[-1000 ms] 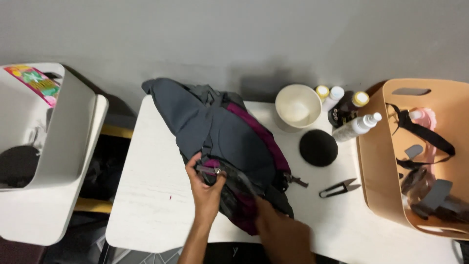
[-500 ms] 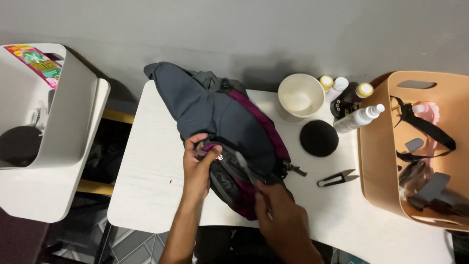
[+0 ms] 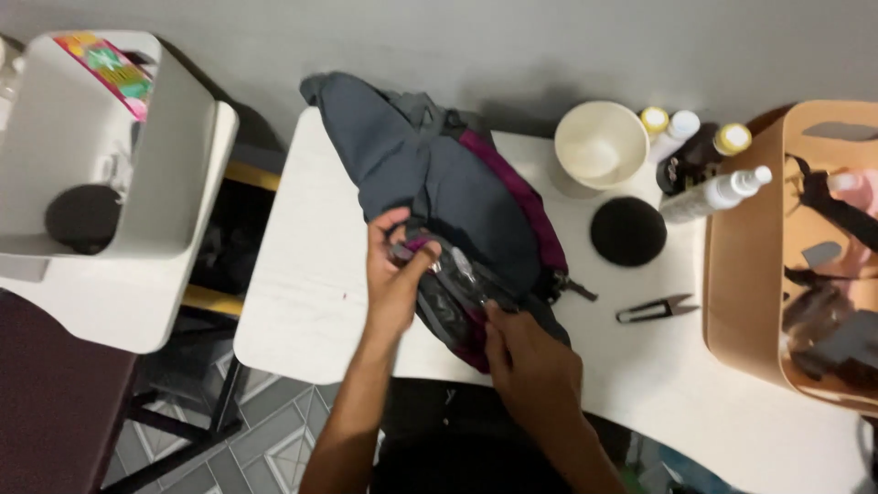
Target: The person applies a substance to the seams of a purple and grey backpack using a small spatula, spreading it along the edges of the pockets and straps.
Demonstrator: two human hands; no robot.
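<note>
Both hands were clamped on the grey-and-purple backpack (image 3: 439, 197) mid-table: left hand (image 3: 391, 279) pinched its pocket edge, right hand (image 3: 535, 370) at 5 o'clock gripped lower, fingertips hidden in fabric.

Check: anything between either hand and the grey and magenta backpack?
Nothing visible. The left hand and right hand both rest directly on the backpack; the snips and black round pad lie off to the side.

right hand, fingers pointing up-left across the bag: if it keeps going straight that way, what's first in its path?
Probably the left hand. The right hand points up-left along the grey and magenta backpack, already touching its lower pocket. The left hand grips the same pocket just ahead. Depth is unclear from above.
</note>
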